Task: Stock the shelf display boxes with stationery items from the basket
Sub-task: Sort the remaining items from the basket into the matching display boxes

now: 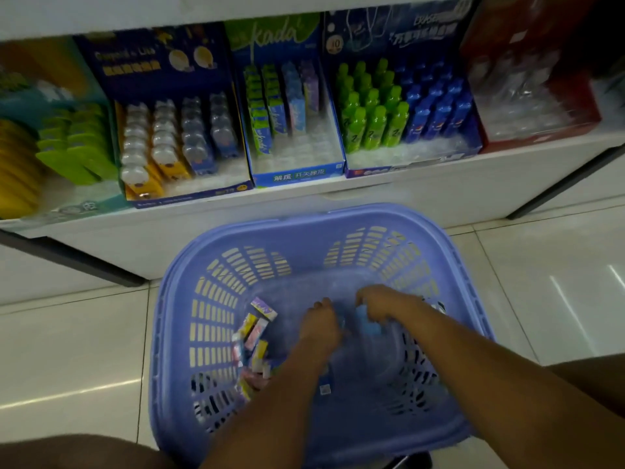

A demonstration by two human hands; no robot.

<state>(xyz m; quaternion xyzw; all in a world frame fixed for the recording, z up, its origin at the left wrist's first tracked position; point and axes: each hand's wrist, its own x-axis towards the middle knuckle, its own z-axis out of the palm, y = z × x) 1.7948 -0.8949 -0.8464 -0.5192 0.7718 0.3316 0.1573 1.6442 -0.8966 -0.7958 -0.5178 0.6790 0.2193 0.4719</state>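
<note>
Basket [324, 214]: lilac plastic, slotted walls, standing on the tiled floor [541, 282] just before the front edge of the shelf [236, 211], mouth upward, far rim towards the shelf. Packets [254, 336]: small oblong stationery items in pink, yellow and purple, heaped against the basket's left wall, long axes pointing all ways; the topmost purple one lies slantwise. Left hand [321, 321]: down at the basket's middle with fingers bent downward; blur hides whether it grips anything. Right hand [384, 306]: just beside it but apart, fingers curled over a pale blue packet [368, 322]. The basket floor between the hands and the far wall is bare. Display boxes along the shelf's front edge: dark blue box [162, 62] with rows of white and blue items; kada box [287, 38], green, blue and purple packets standing upright at its back and left, clear tray showing at front; bottle box [416, 25] of green and blue bottle shapes; red box [507, 35] at the right end.
</note>
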